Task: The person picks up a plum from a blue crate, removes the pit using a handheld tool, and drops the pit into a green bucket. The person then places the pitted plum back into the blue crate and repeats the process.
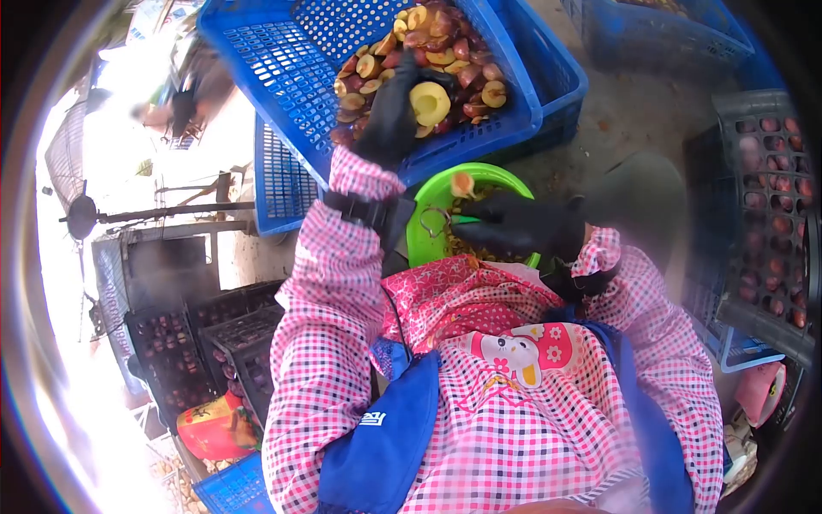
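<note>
My left hand [396, 111], in a black glove, holds a halved plum [430, 104] with its yellow cut face and round hollow turned up. It is over a blue crate [282, 60] with many cut plum halves [441, 38] in it. My right hand [522, 224], also gloved in black, is closed around the green handle of a wire-loop pitting tool [435, 223]. Both are above a bright green basin [419, 244] with small brownish pieces inside. A pale orange, pit-like piece [462, 184] shows over the basin, beside the right fingers.
A second blue crate [561, 81] stands under the filled one. At the right, a dark crate [753, 103] holds whole reddish fruit. Dark crates of fruit [167, 343] and a red-and-yellow bag [210, 428] lie at the lower left. A pink-checked apron covers my lap.
</note>
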Action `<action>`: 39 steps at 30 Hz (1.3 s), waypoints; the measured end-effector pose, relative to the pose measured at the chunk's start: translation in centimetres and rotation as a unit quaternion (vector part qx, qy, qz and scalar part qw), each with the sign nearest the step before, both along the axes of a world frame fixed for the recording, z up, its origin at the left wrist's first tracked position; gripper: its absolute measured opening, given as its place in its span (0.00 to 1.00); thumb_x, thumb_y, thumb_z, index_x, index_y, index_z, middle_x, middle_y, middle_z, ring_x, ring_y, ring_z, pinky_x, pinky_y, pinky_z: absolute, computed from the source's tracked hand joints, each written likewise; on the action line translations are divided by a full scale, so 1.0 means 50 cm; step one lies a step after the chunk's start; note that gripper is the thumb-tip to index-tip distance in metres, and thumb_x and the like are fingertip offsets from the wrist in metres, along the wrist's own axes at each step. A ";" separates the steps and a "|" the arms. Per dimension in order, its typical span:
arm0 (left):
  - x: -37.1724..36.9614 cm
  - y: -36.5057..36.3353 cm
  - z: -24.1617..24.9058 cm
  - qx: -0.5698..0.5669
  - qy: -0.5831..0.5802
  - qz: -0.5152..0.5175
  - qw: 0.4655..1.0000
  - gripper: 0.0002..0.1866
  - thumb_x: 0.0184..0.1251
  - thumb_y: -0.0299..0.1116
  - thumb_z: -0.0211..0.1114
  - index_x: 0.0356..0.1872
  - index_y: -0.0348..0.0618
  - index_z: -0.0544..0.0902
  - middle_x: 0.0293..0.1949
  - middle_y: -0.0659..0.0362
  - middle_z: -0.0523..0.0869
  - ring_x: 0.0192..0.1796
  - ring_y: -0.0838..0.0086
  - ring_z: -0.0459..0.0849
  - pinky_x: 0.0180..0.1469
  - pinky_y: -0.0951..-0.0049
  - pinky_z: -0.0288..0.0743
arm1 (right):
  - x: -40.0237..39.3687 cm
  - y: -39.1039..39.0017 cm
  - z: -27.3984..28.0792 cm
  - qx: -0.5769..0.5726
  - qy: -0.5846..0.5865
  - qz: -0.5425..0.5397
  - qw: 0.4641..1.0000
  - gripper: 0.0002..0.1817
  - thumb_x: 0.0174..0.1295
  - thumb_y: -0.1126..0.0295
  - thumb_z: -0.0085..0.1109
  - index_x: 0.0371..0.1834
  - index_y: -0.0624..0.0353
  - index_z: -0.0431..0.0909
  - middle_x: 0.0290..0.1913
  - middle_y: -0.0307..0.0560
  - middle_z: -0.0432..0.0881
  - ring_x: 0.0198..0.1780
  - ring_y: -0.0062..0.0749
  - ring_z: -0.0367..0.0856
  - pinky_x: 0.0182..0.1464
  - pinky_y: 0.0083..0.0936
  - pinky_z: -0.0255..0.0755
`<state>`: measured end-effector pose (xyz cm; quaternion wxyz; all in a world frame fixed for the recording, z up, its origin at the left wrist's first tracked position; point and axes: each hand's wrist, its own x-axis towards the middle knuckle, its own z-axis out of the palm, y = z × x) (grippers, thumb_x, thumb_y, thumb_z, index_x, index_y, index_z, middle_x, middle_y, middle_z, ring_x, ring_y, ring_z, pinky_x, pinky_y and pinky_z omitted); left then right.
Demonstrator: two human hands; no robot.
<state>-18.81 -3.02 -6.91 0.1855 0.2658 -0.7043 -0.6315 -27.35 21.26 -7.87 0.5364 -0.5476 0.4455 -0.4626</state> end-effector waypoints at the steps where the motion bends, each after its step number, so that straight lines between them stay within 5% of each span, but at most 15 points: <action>1: -0.019 -0.061 -0.024 -0.310 -0.020 -0.131 0.941 0.31 0.70 0.59 0.52 0.50 0.38 0.81 0.46 0.49 0.86 0.49 0.62 0.85 0.53 0.66 0.78 | -0.003 -0.006 -0.003 0.032 0.084 0.045 0.995 0.28 0.69 0.45 0.50 0.50 0.61 0.81 0.37 0.54 0.84 0.39 0.41 0.83 0.46 0.35 0.74; 2: -0.031 -0.088 -0.039 -0.582 -0.038 -0.245 0.775 0.26 0.67 0.57 0.57 0.50 0.44 0.83 0.44 0.50 0.87 0.46 0.61 0.86 0.49 0.65 0.79 | -0.005 -0.010 -0.008 0.067 0.166 0.093 0.979 0.29 0.68 0.45 0.51 0.54 0.61 0.80 0.38 0.56 0.84 0.41 0.43 0.82 0.48 0.36 0.73; 3: -0.051 -0.077 -0.052 -0.581 -0.036 -0.246 0.775 0.26 0.67 0.57 0.57 0.50 0.44 0.83 0.44 0.50 0.87 0.46 0.61 0.86 0.49 0.65 0.79 | -0.003 -0.009 -0.013 0.069 0.166 0.090 0.980 0.29 0.68 0.45 0.51 0.54 0.61 0.80 0.38 0.56 0.84 0.41 0.43 0.82 0.48 0.36 0.73; 5: -0.118 -0.034 -0.089 -0.448 -0.341 -0.102 0.820 0.23 0.62 0.52 0.62 0.50 0.48 0.84 0.44 0.51 0.87 0.46 0.60 0.86 0.47 0.63 0.79 | -0.004 -0.005 -0.019 0.041 0.210 0.088 0.973 0.28 0.65 0.44 0.54 0.47 0.59 0.83 0.41 0.58 0.84 0.43 0.47 0.82 0.50 0.39 0.73; 12: -0.155 -0.013 -0.080 -0.455 -0.292 -0.254 0.802 0.23 0.56 0.50 0.66 0.49 0.48 0.84 0.39 0.52 0.88 0.43 0.62 0.87 0.46 0.65 0.78 | -0.013 -0.014 -0.032 0.050 0.225 0.039 0.972 0.28 0.61 0.44 0.56 0.48 0.59 0.83 0.46 0.57 0.84 0.48 0.49 0.82 0.53 0.43 0.73; 15: -0.096 -0.041 -0.079 -0.370 -0.164 -0.244 0.881 0.21 0.59 0.46 0.66 0.47 0.40 0.84 0.38 0.52 0.88 0.41 0.71 0.87 0.44 0.72 0.77 | -0.037 -0.033 -0.057 -0.034 0.102 -0.149 0.983 0.21 0.63 0.54 0.59 0.52 0.58 0.80 0.43 0.56 0.83 0.45 0.48 0.83 0.48 0.38 0.75; 17: -0.044 0.002 -0.022 -0.262 -0.149 -0.255 0.919 0.21 0.62 0.44 0.65 0.48 0.37 0.83 0.38 0.53 0.88 0.41 0.74 0.85 0.44 0.74 0.76 | -0.057 -0.051 -0.080 -0.073 0.096 -0.419 0.900 0.17 0.64 0.63 0.60 0.53 0.60 0.77 0.37 0.50 0.82 0.39 0.39 0.82 0.42 0.32 0.75; 18: -0.015 0.037 0.015 -0.153 -0.130 -0.259 0.945 0.20 0.65 0.43 0.64 0.48 0.35 0.83 0.39 0.55 0.88 0.42 0.78 0.84 0.45 0.77 0.76 | -0.051 -0.051 -0.065 -0.075 0.094 -0.416 0.902 0.17 0.64 0.63 0.60 0.53 0.60 0.77 0.37 0.50 0.82 0.39 0.39 0.82 0.42 0.32 0.75; 20: 0.017 0.121 0.054 -0.089 -0.139 -0.188 0.968 0.20 0.69 0.43 0.61 0.50 0.35 0.82 0.40 0.57 0.87 0.42 0.79 0.83 0.46 0.77 0.75 | -0.041 -0.049 -0.025 0.036 -0.170 -0.369 0.913 0.15 0.65 0.65 0.60 0.51 0.61 0.76 0.35 0.42 0.80 0.37 0.28 0.80 0.39 0.28 0.73; 24: 0.071 0.236 0.019 0.162 0.012 0.019 0.987 0.23 0.78 0.47 0.51 0.56 0.36 0.79 0.41 0.61 0.86 0.42 0.79 0.82 0.49 0.78 0.75 | -0.017 -0.034 -0.012 0.137 -0.184 -0.286 0.930 0.15 0.66 0.62 0.59 0.47 0.61 0.76 0.35 0.39 0.79 0.34 0.22 0.77 0.36 0.30 0.72; 28: 0.114 0.259 0.027 -0.029 -0.074 0.101 0.992 0.33 0.79 0.58 0.37 0.56 0.37 0.78 0.42 0.59 0.85 0.42 0.78 0.82 0.48 0.75 0.76 | 0.031 -0.050 -0.056 -0.042 -0.027 -0.364 0.930 0.15 0.67 0.59 0.59 0.45 0.61 0.77 0.30 0.43 0.80 0.29 0.30 0.79 0.33 0.33 0.72; 29: 0.124 0.243 -0.002 0.196 -0.044 0.137 0.970 0.37 0.77 0.62 0.32 0.52 0.37 0.79 0.40 0.59 0.84 0.40 0.78 0.81 0.46 0.76 0.75 | 0.033 -0.047 -0.065 -0.074 0.034 -0.350 0.933 0.16 0.67 0.57 0.58 0.44 0.61 0.77 0.29 0.47 0.81 0.28 0.37 0.80 0.32 0.36 0.72; 33: 0.133 0.225 -0.045 0.226 0.042 0.130 0.965 0.36 0.77 0.62 0.35 0.49 0.36 0.79 0.37 0.61 0.83 0.38 0.78 0.80 0.44 0.77 0.74 | 0.034 -0.027 -0.068 -0.080 0.262 -0.256 0.927 0.18 0.66 0.54 0.58 0.41 0.59 0.79 0.30 0.57 0.82 0.32 0.53 0.82 0.34 0.42 0.74; 35: 0.137 0.228 -0.032 0.097 -0.008 0.111 0.989 0.34 0.77 0.61 0.40 0.47 0.36 0.79 0.36 0.61 0.82 0.37 0.79 0.78 0.44 0.78 0.73 | 0.038 -0.030 -0.076 -0.057 0.254 -0.249 0.933 0.18 0.66 0.54 0.57 0.41 0.59 0.79 0.31 0.57 0.82 0.33 0.54 0.82 0.35 0.43 0.74; 39: 0.135 0.228 -0.018 0.106 0.009 0.095 0.990 0.32 0.77 0.59 0.43 0.46 0.36 0.79 0.36 0.62 0.82 0.38 0.80 0.78 0.44 0.77 0.73 | 0.042 -0.034 -0.083 -0.086 0.189 -0.258 0.943 0.17 0.67 0.54 0.57 0.41 0.59 0.80 0.32 0.57 0.83 0.34 0.56 0.82 0.35 0.44 0.73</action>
